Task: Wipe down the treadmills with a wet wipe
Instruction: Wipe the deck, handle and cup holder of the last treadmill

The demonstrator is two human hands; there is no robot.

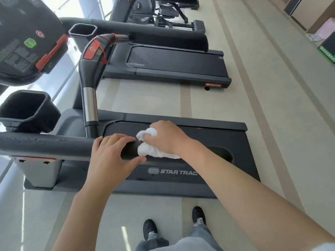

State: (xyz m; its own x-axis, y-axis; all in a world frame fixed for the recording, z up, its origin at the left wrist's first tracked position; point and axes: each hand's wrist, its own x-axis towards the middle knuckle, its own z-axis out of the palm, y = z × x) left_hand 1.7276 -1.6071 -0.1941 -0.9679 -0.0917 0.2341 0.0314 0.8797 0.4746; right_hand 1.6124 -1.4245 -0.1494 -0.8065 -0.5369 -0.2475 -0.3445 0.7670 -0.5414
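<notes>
Black shoes (199, 215) stand beside near treadmill (183, 172). Right grip (167, 137) clamps wet wipe (150, 150) on handrail (47, 144); left grip (110, 156), fingers straight, rests alongside. Second treadmill (174, 60) beyond.

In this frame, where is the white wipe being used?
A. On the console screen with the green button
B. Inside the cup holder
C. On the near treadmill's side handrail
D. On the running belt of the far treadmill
C: the right hand grips the bunched white wipe around the near treadmill's dark handrail, while the left hand rests on the same rail beside it.
</notes>
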